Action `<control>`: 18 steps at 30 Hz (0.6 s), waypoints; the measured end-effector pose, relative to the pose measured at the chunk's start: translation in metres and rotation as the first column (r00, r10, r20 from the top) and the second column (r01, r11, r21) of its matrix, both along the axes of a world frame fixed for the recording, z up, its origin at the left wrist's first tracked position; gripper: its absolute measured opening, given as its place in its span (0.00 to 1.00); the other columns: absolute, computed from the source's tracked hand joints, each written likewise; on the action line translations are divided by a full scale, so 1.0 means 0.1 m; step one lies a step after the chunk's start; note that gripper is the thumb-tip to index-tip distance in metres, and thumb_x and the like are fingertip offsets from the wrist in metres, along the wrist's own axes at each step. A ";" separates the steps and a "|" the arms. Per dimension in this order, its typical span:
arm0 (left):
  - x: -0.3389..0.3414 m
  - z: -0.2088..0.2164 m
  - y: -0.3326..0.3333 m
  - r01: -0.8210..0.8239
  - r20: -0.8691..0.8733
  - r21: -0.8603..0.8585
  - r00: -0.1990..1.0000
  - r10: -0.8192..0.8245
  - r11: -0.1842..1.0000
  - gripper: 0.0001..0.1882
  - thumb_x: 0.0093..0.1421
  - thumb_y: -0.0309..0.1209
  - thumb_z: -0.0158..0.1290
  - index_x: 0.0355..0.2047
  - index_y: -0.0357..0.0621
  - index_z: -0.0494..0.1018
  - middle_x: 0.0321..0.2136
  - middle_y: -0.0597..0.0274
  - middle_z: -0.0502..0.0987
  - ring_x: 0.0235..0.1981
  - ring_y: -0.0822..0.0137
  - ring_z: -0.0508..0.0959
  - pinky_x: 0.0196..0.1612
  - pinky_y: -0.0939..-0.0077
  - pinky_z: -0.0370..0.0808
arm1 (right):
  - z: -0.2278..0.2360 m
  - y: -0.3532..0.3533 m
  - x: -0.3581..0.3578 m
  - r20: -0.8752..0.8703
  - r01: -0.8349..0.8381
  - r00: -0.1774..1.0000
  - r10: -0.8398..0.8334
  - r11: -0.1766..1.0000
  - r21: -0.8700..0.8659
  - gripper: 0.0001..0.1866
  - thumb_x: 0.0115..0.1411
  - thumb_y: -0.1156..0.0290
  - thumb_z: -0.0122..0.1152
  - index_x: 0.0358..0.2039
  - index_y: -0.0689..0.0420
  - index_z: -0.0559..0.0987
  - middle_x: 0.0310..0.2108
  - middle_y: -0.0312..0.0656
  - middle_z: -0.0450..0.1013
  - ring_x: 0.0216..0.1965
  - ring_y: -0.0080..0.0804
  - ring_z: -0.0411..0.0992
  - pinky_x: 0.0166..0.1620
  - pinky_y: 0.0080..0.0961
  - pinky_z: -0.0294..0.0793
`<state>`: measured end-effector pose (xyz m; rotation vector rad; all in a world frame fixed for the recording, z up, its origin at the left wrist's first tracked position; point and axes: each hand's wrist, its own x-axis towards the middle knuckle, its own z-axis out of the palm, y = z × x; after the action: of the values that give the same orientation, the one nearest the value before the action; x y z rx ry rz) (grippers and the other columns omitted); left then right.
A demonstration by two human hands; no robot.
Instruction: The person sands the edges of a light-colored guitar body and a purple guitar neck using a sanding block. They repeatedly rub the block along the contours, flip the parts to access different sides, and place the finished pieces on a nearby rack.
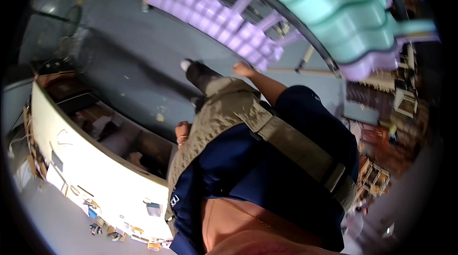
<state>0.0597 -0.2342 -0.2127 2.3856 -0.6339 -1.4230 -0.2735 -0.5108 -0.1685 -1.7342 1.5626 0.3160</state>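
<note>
My left hand, with a bracelet at the wrist, hangs beside my apron, near the long white table. Its fingers look loosely curled, and nothing shows in them. On the other side of my body, my right hand is held out past my hip, close to the near end of a row of purple plastic bins. It appears curled and holds nothing that I can see; a gap lies between it and the bins. A tan apron covers my front over a dark blue shirt.
Teal bins fill the rack at the upper right. The long white table bears tools and small items, with cluttered material on a shelf below. Grey floor stretches ahead. Wooden frames stand at the right.
</note>
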 end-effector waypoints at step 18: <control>-0.89 0.38 1.45 -0.534 -0.107 -0.033 0.842 0.529 0.845 0.08 0.52 0.30 0.48 0.30 0.44 0.75 0.26 0.55 0.78 0.30 0.59 0.78 0.34 0.70 0.73 | -0.14 -0.92 -2.72 0.433 0.833 -0.482 -0.761 -0.246 0.495 0.21 0.52 0.67 0.59 0.46 0.60 0.72 0.41 0.49 0.72 0.42 0.43 0.72 0.40 0.39 0.74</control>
<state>-0.0292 -0.0896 -0.1744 2.1841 0.0267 -1.2288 -0.5455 -0.6029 -0.1822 0.1852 1.7629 -1.2426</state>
